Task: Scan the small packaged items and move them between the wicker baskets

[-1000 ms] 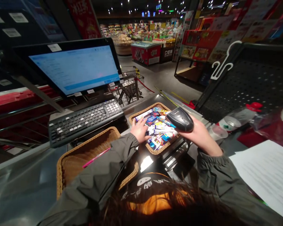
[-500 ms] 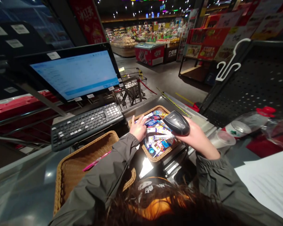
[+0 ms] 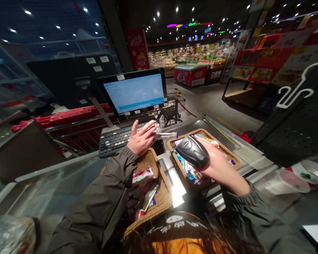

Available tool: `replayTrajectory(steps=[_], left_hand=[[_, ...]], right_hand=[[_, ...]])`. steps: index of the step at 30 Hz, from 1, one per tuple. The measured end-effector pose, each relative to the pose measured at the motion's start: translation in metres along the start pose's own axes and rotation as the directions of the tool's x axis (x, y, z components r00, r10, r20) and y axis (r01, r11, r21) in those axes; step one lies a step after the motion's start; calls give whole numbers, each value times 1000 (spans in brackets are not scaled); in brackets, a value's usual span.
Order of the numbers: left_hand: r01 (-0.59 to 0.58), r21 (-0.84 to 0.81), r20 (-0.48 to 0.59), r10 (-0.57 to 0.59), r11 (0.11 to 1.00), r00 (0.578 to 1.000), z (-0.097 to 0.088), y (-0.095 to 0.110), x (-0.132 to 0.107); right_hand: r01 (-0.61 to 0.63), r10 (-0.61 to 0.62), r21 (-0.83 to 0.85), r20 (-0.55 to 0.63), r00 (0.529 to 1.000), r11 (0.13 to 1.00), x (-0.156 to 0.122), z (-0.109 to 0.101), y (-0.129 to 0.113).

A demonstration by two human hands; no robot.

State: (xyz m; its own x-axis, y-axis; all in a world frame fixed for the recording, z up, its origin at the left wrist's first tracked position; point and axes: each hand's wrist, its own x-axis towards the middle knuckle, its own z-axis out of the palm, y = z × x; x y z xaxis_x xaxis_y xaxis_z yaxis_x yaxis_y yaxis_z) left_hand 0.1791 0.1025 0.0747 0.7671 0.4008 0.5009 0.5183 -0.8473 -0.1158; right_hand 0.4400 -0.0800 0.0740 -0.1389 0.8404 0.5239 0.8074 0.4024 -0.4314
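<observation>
My left hand is raised over the keyboard's front edge and the near end of the left wicker basket. A slim, pale packet with a purple end sticks out to the right from under its fingers, pinched there. My right hand is wrapped around a black barcode scanner, held above the right wicker basket. Small colourful packets fill that basket, partly hidden by the scanner and hand. Inside the left basket lie a pink item and several wrapped pieces.
Behind my left hand stand a black keyboard and a lit monitor. A white hanger hangs on the dark panel at right, above clear plastic cups. Shopping carts stand beyond the counter.
My left hand has left the right basket and moved left, with a slim packet in its fingers. The scanner stays in my right hand over that basket. The view has swung left.
</observation>
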Motion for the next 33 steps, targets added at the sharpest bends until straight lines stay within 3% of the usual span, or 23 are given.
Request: replayTrajectory(steps=[3,6,8,16,23,33], left_hand=[[21,102,-212,1,995,977,-24,-15,-14],[5,199,-415,80,980,906,-40,-28,-29],[-6,254,-489,134,967,862,-48,-34,-39],[42,271,-516,109,962,849,-64,-46,-73],[47,312,-550,140,949,823,-70,-51,-89],[105,213,-486,12,972,874,-64,-58,-111]], right_hand=[[94,-93,30,-8,996,995,14,16,-17],[145,-144,29,-10,989,989,25,27,-32],[158,-158,28,3,987,987,31,33,-41],[177,-180,71,44,983,982,42,46,-73],[197,-200,60,59,978,979,42,55,-86],[176,-177,26,56,983,984,43,66,-88]])
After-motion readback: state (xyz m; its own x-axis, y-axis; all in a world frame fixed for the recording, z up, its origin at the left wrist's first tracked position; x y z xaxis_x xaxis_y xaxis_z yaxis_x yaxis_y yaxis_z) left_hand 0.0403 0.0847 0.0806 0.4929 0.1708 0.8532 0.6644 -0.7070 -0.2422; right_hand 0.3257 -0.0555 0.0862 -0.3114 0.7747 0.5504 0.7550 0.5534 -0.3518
